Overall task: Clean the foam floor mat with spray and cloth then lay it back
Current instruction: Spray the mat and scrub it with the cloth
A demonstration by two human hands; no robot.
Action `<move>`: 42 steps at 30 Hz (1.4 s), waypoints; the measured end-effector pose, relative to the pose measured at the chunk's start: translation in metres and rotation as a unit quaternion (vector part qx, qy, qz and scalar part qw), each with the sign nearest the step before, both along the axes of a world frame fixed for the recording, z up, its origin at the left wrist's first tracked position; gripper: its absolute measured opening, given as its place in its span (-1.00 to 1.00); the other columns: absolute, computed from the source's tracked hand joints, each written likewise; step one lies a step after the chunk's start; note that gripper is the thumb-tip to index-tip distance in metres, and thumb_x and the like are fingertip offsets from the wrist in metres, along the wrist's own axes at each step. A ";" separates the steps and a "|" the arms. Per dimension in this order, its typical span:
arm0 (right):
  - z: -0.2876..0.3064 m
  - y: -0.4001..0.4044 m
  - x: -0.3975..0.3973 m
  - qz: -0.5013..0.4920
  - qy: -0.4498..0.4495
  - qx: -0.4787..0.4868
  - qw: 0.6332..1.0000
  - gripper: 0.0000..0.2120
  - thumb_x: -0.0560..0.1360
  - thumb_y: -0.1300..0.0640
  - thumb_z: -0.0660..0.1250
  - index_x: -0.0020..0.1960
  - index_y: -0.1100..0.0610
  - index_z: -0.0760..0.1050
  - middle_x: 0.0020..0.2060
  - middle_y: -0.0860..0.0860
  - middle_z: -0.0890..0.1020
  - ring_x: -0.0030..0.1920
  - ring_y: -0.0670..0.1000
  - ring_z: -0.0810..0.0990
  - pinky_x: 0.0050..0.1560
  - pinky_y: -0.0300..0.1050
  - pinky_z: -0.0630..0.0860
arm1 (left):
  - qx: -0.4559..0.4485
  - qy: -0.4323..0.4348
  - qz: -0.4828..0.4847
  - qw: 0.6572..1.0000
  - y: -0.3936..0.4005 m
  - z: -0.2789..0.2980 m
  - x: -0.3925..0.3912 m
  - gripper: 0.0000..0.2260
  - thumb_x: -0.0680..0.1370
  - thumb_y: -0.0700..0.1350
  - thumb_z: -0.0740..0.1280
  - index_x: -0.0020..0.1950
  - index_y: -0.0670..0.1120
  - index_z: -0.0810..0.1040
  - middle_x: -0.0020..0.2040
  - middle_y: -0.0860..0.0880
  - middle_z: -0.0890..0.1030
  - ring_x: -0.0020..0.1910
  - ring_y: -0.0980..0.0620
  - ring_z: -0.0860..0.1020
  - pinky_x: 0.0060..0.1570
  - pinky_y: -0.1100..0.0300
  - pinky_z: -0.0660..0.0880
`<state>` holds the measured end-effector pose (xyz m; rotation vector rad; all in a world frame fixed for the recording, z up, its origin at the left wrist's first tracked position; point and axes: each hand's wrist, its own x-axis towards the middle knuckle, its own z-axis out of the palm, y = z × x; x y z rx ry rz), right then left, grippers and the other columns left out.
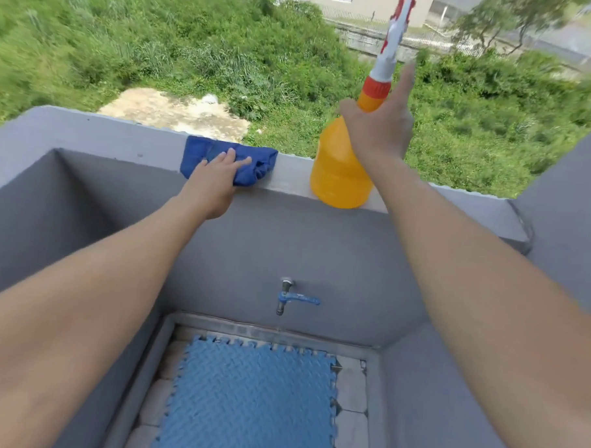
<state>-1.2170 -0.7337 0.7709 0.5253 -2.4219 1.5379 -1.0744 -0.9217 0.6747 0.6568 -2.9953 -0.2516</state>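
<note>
A blue foam mat (249, 401) with jigsaw edges lies flat on the tiled floor at the bottom of the view. On the grey parapet ledge (291, 176) rests a folded blue cloth (209, 154); my left hand (218, 181) lies on top of it, fingers spread over the fabric. To its right stands an orange spray bottle (337, 168) with a red and white trigger head. My right hand (381, 126) wraps around the bottle's neck, the index finger stretched up along the nozzle stem.
A blue-handled tap (289, 298) sticks out of the grey wall above the mat. Grey walls close in left and right. Beyond the ledge there is a drop to grass, bushes and a building.
</note>
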 end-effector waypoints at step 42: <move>-0.740 0.116 0.306 0.158 -0.340 0.159 0.913 -0.82 0.59 -0.02 0.30 0.10 0.06 0.50 -0.12 0.02 0.57 -0.31 0.05 0.71 -0.21 0.04 0.62 | 0.090 -0.016 -0.025 0.995 0.141 -0.785 0.419 -0.36 0.38 -0.12 0.12 0.50 -0.16 0.24 0.52 -0.05 0.23 0.55 0.13 -0.09 0.46 0.13 -0.03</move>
